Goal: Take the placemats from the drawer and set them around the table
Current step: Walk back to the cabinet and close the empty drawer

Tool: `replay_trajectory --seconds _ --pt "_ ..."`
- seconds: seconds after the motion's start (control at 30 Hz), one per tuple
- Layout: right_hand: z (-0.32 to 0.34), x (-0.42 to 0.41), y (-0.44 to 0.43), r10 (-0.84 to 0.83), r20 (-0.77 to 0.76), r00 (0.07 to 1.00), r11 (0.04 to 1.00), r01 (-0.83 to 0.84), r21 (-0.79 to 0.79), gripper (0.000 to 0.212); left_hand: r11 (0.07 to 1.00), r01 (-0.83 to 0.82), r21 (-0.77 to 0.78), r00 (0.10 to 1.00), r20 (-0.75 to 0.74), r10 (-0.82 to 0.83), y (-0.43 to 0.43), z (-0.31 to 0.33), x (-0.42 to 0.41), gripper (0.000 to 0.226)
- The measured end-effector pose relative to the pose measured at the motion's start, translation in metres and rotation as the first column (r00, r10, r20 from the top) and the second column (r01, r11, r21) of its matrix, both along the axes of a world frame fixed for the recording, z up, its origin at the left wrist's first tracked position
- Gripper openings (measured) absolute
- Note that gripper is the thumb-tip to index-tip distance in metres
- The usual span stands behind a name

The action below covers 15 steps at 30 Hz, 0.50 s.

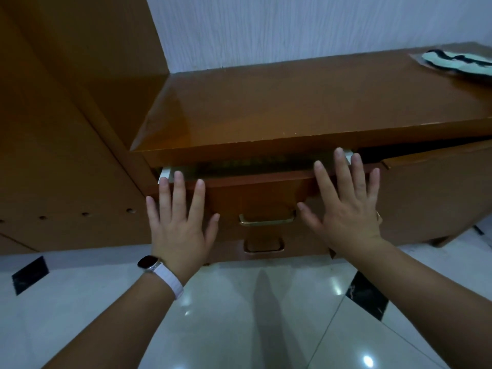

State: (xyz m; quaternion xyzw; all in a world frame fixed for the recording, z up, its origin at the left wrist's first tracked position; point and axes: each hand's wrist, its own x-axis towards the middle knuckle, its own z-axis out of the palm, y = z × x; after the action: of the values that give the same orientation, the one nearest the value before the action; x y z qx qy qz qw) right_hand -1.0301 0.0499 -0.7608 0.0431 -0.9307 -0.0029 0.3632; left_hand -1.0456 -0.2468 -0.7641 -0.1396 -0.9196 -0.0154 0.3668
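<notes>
Two hands, left hand (pixel 179 222) and right hand (pixel 346 209), are pressing flat and empty, grips open, on the drawer (pixel 255 198) front at 9 and 3 o'clock of its handle (pixel 267 219), probably to slide it evenly.

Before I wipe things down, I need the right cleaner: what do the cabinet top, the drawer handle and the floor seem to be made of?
Cabinet top: looks like wood or board under a glossy orange-brown lacquer; it shows soft reflections. Drawer handle: apparently brass-toned metal, with a bright sheen. Floor: seemingly polished white tile with black inserts, mirroring ceiling lights.
</notes>
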Motion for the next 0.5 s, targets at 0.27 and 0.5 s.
replay_trajectory --seconds 0.27,0.5 --pt "0.022 -0.048 0.009 0.016 -0.097 0.995 1.0 -0.013 0.025 0.095 0.996 -0.013 -0.083 1.0 -0.021 0.011 -0.002 0.009 -0.043 0.086" --pt "0.023 -0.06 0.008 0.024 -0.154 0.988 1.0 -0.026 -0.01 0.089 0.996 0.043 -0.079 0.994 -0.102 -0.051 0.0 -0.01 -0.059 0.072"
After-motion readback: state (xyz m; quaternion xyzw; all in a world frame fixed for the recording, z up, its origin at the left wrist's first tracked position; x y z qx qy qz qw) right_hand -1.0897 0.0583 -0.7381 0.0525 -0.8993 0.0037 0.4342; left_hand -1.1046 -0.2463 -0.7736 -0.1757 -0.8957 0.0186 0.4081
